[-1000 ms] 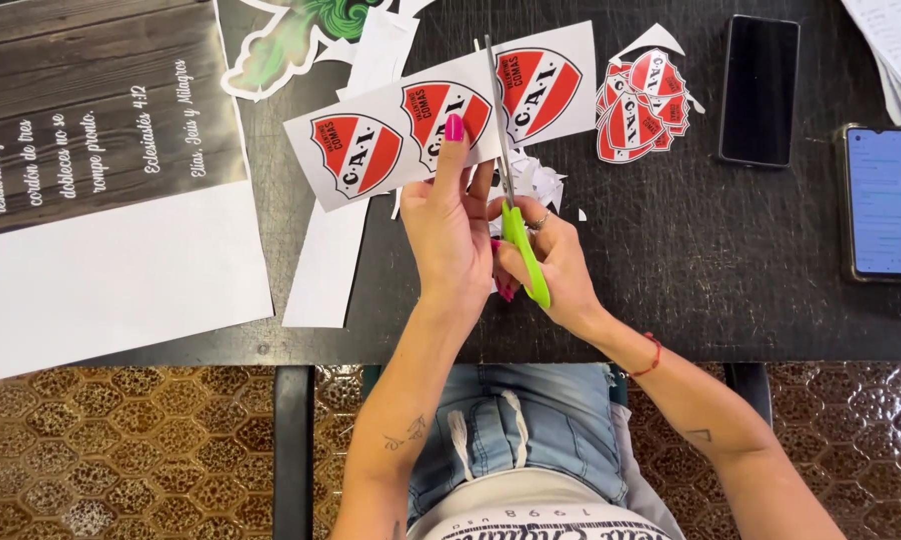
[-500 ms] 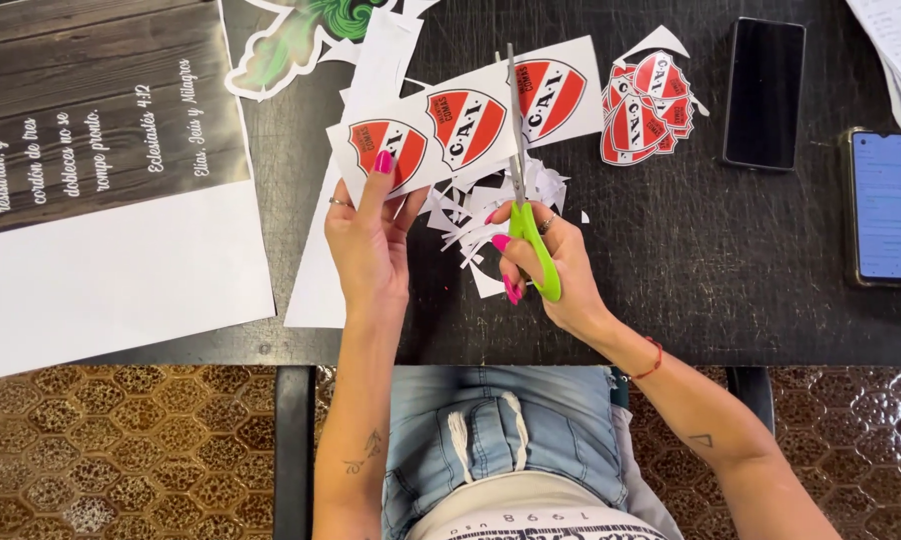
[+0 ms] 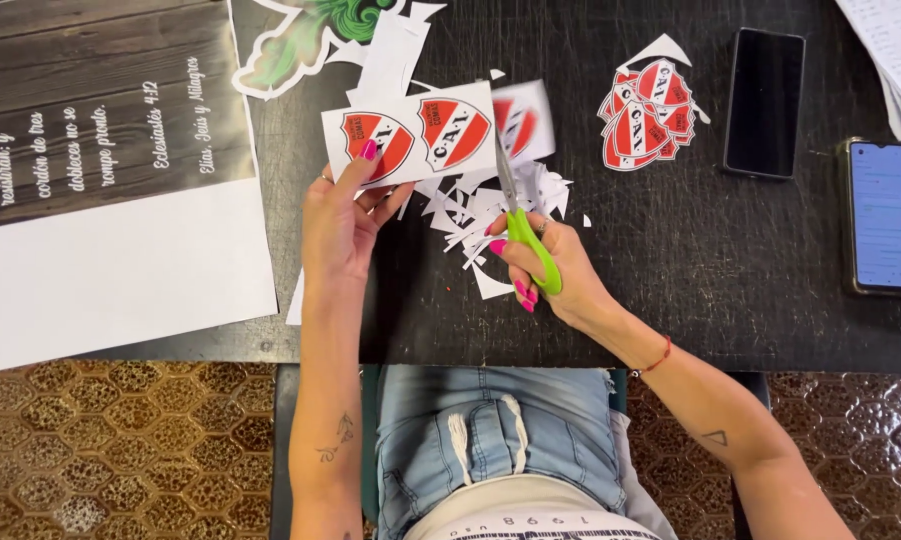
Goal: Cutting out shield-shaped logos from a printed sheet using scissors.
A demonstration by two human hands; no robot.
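Head view: the black table (image 3: 771, 300) carries a big printed sheet with a dark wood-look panel (image 3: 101, 180) at left. Since half a second ago, the white paper strip of red shield emblems (image 3: 411, 140) has been cut: its third emblem (image 3: 521, 125) now sits blurred beyond the blades. Left hand (image 3: 336, 225) pinches the strip; right hand (image 3: 551, 265) grips the green-handled scissors (image 3: 521, 225).

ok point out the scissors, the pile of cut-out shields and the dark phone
scissors (image 3: 531, 245), head view, green handle
pile of cut-out shields (image 3: 649, 118), head view, middle of the stack
dark phone (image 3: 764, 102), head view, centre of its screen
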